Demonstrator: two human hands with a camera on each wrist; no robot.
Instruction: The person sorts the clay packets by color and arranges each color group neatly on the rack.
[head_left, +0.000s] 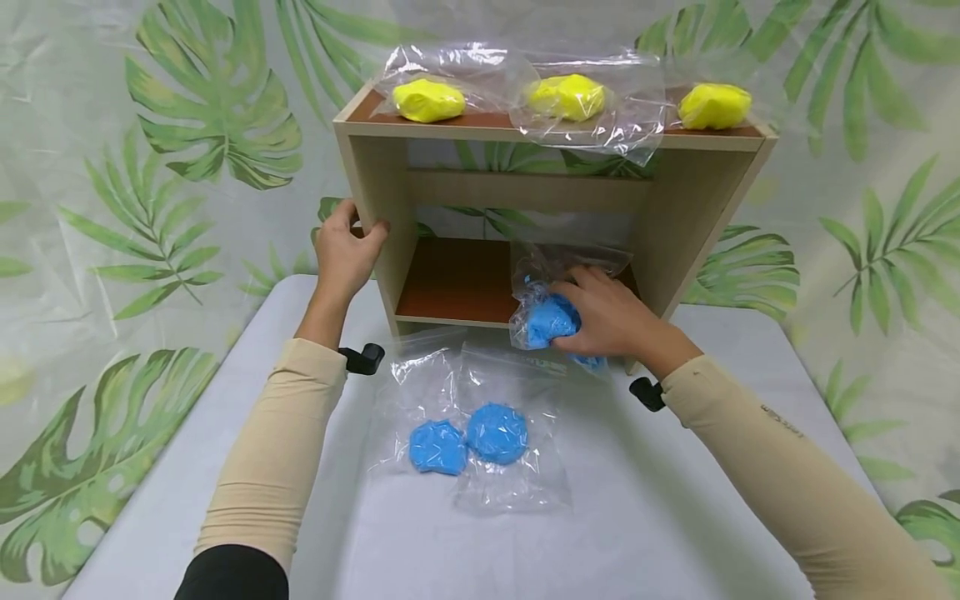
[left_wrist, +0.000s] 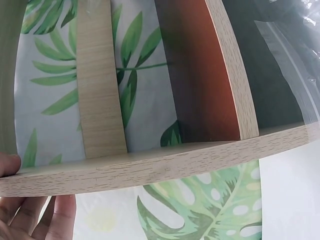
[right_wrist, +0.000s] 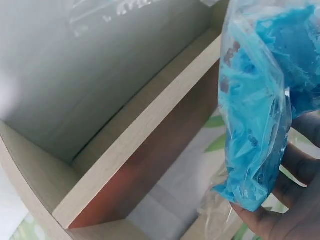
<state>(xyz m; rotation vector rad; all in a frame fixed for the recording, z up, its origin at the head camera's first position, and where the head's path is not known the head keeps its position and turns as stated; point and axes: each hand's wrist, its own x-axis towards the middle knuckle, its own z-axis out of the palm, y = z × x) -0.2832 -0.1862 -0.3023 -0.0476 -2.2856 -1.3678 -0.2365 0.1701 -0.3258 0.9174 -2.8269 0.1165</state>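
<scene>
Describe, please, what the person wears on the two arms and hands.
Both arms wear long, close-fitting beige sleeves down to the wrists: the left sleeve and the right sleeve, which carries small dark lettering. A black cuff shows at the left upper arm. A small black camera mount sits at each wrist. The left hand and right hand are bare, without gloves or rings.

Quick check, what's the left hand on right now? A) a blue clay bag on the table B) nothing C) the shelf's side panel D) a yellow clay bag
C: the left hand grips the shelf's left side panel, while the right hand holds the bagged blue clay at the lower shelf.
</scene>
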